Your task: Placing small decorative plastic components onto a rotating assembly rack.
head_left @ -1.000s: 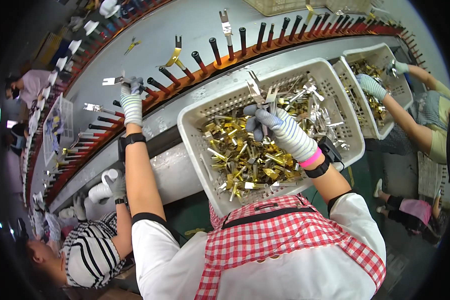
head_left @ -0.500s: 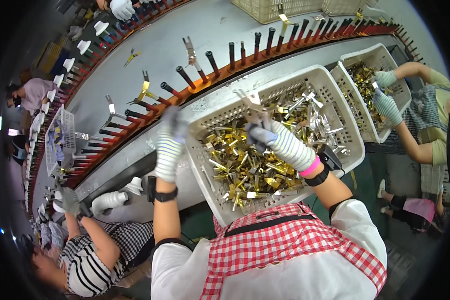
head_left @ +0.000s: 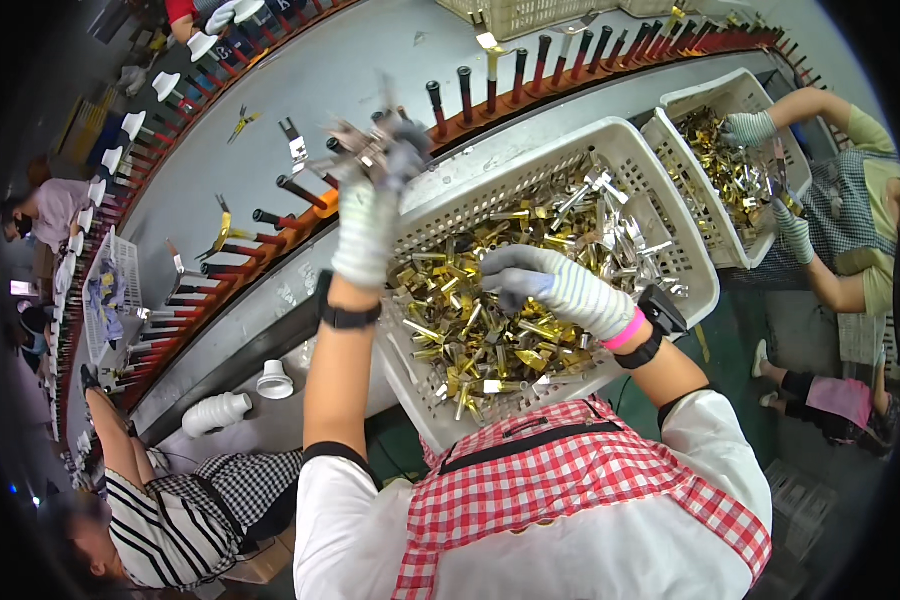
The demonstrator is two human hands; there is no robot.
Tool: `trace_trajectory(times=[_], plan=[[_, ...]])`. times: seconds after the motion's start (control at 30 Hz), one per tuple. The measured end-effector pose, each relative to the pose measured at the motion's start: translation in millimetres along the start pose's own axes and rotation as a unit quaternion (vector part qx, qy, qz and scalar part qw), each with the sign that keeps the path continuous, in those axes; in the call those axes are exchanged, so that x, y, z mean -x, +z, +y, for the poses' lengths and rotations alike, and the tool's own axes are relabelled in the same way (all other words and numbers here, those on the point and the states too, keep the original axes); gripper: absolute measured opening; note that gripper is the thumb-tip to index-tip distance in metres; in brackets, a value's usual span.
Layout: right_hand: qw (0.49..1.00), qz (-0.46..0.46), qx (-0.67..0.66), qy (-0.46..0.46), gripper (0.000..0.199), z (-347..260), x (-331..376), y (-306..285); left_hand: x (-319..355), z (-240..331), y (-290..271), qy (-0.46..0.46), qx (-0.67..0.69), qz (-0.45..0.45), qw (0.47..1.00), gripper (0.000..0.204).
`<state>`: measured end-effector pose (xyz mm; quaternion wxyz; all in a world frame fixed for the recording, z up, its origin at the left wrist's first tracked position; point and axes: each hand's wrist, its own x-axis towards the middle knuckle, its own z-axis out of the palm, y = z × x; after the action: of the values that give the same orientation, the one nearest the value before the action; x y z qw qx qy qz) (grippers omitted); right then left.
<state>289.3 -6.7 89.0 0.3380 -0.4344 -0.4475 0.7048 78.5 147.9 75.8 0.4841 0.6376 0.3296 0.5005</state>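
Already your gloved left hand (head_left: 375,170) grips metal clips (head_left: 355,150) by the rods (head_left: 300,190), your right hand (head_left: 530,280) curled in the basket (head_left: 530,160); loosely bunched, clips could spill.

My left hand (head_left: 370,225) in a grey-white knit glove, right hand (head_left: 540,285) gloved alike with pink wristband (head_left: 625,330), white basket (head_left: 530,160) of gold and silver metal parts (head_left: 490,320), red-checked apron (head_left: 570,490).

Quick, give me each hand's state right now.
Left hand: shut on metal parts, raised by the pegs.
Right hand: down in the basket; grip cannot be told.
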Motion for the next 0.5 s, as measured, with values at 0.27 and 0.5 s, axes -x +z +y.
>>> trace_trajectory(times=[0.27, 0.5], plan=[[0.985, 0.166, -0.022, -0.045, 0.048, 7, 50, -56, -83, -115, -58, 0.001, -0.249, 0.276, 0.928, 0.025], [0.916, 0.382, 0.037, -0.120, 0.036, 21, 70, -163, -81, -150, -85, -0.069, -0.211, 0.350, 0.910, 0.027]])
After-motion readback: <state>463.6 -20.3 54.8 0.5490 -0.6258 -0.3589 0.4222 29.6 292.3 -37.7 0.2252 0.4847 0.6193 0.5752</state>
